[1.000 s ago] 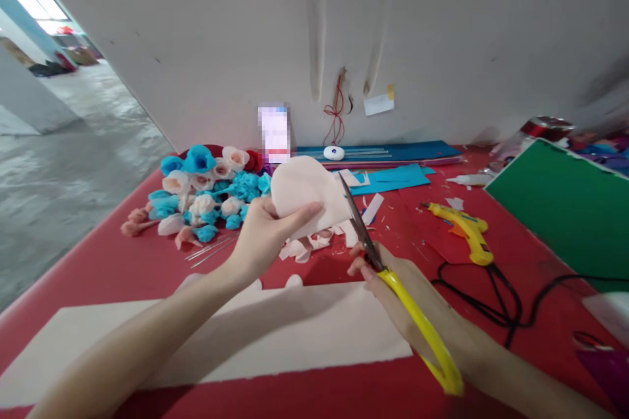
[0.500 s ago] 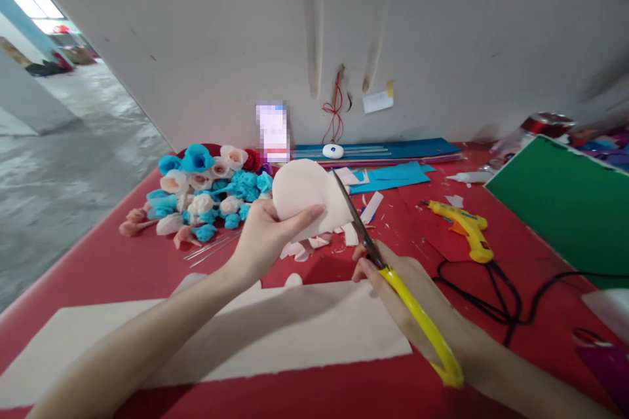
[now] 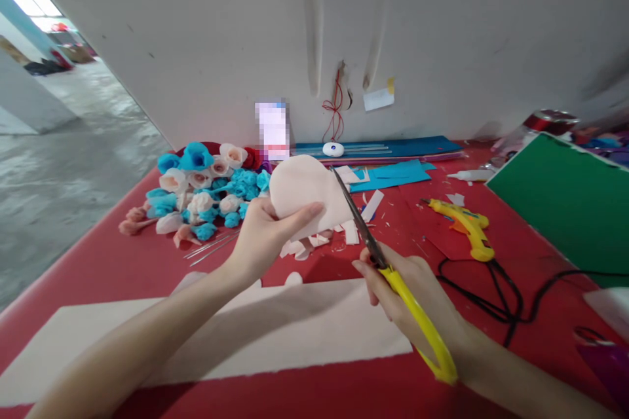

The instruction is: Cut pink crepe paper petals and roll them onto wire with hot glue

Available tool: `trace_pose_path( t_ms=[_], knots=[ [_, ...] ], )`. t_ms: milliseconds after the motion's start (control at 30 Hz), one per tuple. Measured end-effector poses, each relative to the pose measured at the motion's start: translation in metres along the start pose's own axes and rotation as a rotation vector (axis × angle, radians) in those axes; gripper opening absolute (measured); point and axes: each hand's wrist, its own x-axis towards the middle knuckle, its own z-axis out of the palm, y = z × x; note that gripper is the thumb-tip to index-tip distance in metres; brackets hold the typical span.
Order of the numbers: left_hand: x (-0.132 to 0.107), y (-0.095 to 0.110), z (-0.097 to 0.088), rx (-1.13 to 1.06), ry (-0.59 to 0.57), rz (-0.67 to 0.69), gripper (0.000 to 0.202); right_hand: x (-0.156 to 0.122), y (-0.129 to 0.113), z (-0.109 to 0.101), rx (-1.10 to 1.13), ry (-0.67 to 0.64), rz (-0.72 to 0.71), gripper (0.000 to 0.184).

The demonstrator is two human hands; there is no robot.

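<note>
My left hand (image 3: 268, 229) pinches a piece of pale pink paper (image 3: 304, 186) with a rounded top edge, thumb lying across its front. In my right hand (image 3: 403, 288) is a pair of scissors (image 3: 363, 229) with yellow handles, its dark blades pointing up and left along the paper's right edge. The blades look nearly closed; whether they touch the paper I cannot tell. Below both hands a long pale pink paper strip (image 3: 304, 334) lies across the red table (image 3: 275, 399). Paper scraps (image 3: 302, 249) are scattered behind the held piece.
Blue, white and pink paper flowers (image 3: 201, 190) are heaped at left, beside thin wires (image 3: 211, 249). At right lie a yellow glue gun (image 3: 462, 226) with a black cord and a green board (image 3: 560, 209). A phone (image 3: 272, 131) leans on the wall, near blue paper (image 3: 393, 177).
The paper in my left hand has shifted very slightly left. My right hand's fingers have moved a little on the scissors, which sit slightly farther left at the handle.
</note>
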Motion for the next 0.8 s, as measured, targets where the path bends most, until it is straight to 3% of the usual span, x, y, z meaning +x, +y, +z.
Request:
trace_pose_path(
  t_ms=[167,367,533,800],
  knots=[
    [-0.0001,-0.0002,-0.0004,-0.008,0.0,-0.004,0.02,0.0012,-0.0009,-0.0003,0.046,0.026,-0.014,0.027],
    [0.0026,0.0005,-0.0018,0.047,0.021,0.023,0.022,-0.0017,-0.0009,-0.0001,0.223,-0.06,0.107,0.035],
    [0.0054,-0.0026,-0.0027,0.043,0.024,0.024,0.021,0.0003,-0.001,-0.0042,0.22,-0.079,0.105,0.025],
    [0.0015,0.0025,0.0001,0.167,-0.024,0.031,0.025,-0.002,-0.0038,-0.0062,0.204,-0.125,0.161,0.031]
  ],
)
